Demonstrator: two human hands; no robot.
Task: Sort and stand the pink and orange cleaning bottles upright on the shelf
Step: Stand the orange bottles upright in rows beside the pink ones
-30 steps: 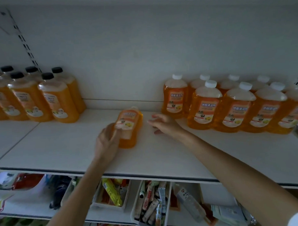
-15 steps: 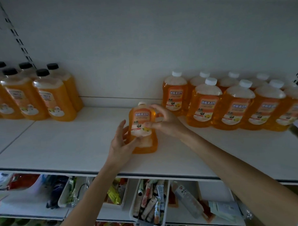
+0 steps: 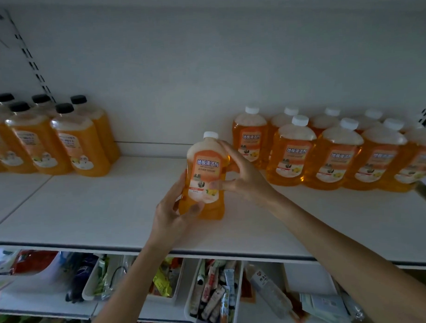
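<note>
An orange cleaning bottle with a white cap stands nearly upright on the white shelf, near its middle. My left hand grips its lower left side, thumb across the front. My right hand grips its right side, fingers reaching up to the shoulder. To the right, several white-capped orange bottles stand upright in two rows. At the far left stands a group of black-capped orange bottles.
The shelf's front edge runs below my hands. Underneath, a lower shelf holds white bins of small packets and tubes. A slotted upright rail climbs the back wall at the left. Bare shelf lies between the two bottle groups.
The bottle went from lying tilted in my left hand to standing nearly upright, and it shifted right. My right hand came from the shelf surface to take hold of its right side.
</note>
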